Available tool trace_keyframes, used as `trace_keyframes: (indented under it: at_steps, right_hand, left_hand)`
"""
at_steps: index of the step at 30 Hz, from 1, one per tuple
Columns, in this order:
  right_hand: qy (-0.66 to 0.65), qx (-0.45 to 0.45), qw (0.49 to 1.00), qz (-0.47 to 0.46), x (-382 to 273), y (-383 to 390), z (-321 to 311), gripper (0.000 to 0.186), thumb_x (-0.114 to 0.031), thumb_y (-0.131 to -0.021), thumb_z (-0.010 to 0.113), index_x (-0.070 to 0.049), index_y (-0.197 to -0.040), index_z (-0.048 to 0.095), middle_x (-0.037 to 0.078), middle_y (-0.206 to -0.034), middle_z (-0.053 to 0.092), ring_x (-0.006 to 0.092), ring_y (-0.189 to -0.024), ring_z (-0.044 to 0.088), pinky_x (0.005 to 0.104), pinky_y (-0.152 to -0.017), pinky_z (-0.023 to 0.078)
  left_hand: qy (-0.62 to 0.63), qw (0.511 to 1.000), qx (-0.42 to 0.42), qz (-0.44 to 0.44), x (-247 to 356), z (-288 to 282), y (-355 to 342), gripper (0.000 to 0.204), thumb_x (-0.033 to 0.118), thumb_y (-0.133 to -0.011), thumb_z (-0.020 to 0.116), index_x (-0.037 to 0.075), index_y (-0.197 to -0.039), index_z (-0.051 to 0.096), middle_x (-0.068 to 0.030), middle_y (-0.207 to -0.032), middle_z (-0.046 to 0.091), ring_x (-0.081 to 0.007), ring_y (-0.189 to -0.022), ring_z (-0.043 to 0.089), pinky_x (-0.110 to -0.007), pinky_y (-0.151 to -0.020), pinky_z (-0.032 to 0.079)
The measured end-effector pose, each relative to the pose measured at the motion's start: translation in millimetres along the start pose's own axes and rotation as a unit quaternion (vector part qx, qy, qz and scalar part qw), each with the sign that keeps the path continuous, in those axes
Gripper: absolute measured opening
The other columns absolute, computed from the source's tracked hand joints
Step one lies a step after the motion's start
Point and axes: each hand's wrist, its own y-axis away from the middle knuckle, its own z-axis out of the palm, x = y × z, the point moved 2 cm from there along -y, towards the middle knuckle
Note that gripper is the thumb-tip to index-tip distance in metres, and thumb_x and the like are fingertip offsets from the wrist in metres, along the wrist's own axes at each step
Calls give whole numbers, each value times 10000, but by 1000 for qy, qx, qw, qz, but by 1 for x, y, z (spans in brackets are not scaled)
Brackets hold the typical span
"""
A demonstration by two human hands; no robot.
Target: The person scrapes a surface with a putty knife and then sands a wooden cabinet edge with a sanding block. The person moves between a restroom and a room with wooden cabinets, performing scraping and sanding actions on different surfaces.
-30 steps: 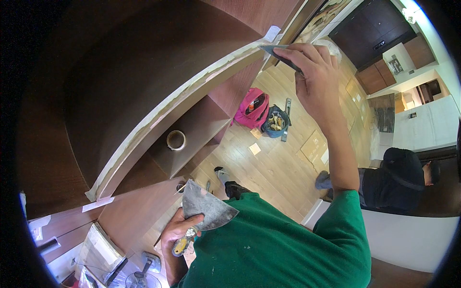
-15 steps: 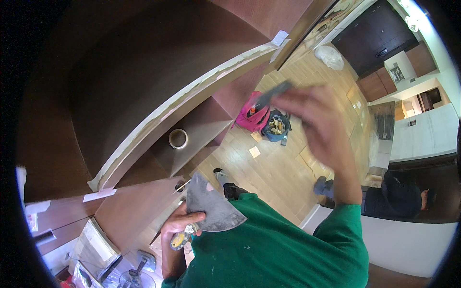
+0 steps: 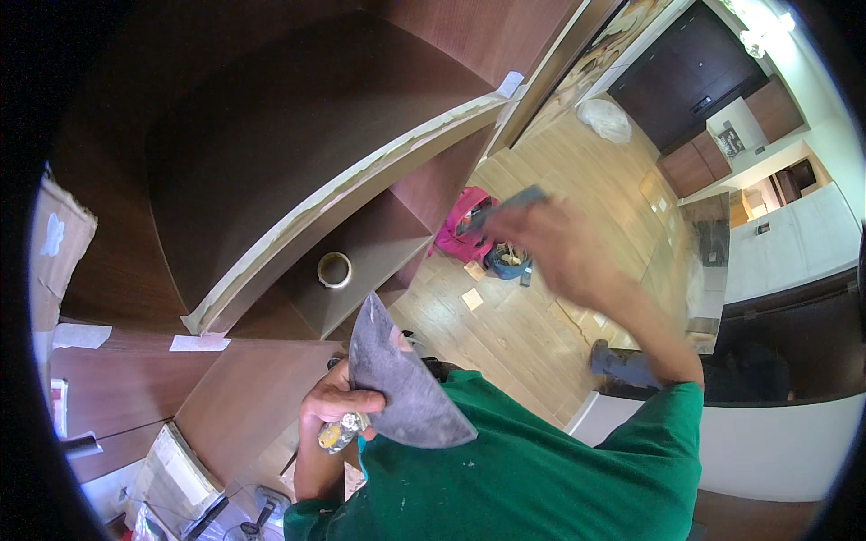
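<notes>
Left hand (image 3: pixel 336 406) grip closed on wide putty trowel (image 3: pixel 401 383) below tape roll (image 3: pixel 335 269); right hand (image 3: pixel 564 248) grip pinching narrow putty knife (image 3: pixel 501 209), blurred.

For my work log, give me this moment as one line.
left hand: holds wide trowel | right hand: raised, blurred, holds small scraper | shelf: tape roll

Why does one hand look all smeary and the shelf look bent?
In the head view, the right hand and its scraper are smeared by motion blur, while the left hand with the wide blade is sharp; the fisheye lens bows the shelf edge; the picture's rim is black.
</notes>
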Motion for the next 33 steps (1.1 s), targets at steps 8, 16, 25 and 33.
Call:
trace_keyframes:
  at_steps: [8,16,25,33]
  right_hand:
    - [19,96,993,68,42,-55,-59,542,38,-781,527,1,-1305,661,187,-1281,661,406,-1199,607,477,-1042,494]
    - [23,60,987,145,50,-75,-59,491,9,-825,529,-34,-1286,691,196,-1291,673,394,-1183,635,458,-1018,516]
    - [-26,11,996,85,38,-107,-49,447,-25,-830,529,-10,-1240,708,224,-1196,707,408,-1121,662,453,-992,530]
    - [-52,-39,994,93,-7,-121,-51,449,45,-843,510,23,-1256,683,190,-1125,664,339,-1052,653,400,-947,501]
  left_hand:
    - [-154,960,208,-108,-25,-15,27,487,127,-931,796,4,-1347,576,-84,-1012,709,-147,-698,683,-291,-559,577]
    - [-74,973,213,-45,-40,-45,53,440,109,-927,789,-33,-1298,600,-106,-967,721,-175,-655,689,-296,-537,560]
    - [-67,971,228,-24,-51,-72,76,414,113,-928,784,-26,-1279,613,-112,-943,732,-185,-635,691,-298,-524,546]
    - [-71,973,219,-17,-48,-82,98,391,129,-929,788,-20,-1254,631,-101,-911,733,-180,-617,686,-298,-526,541]
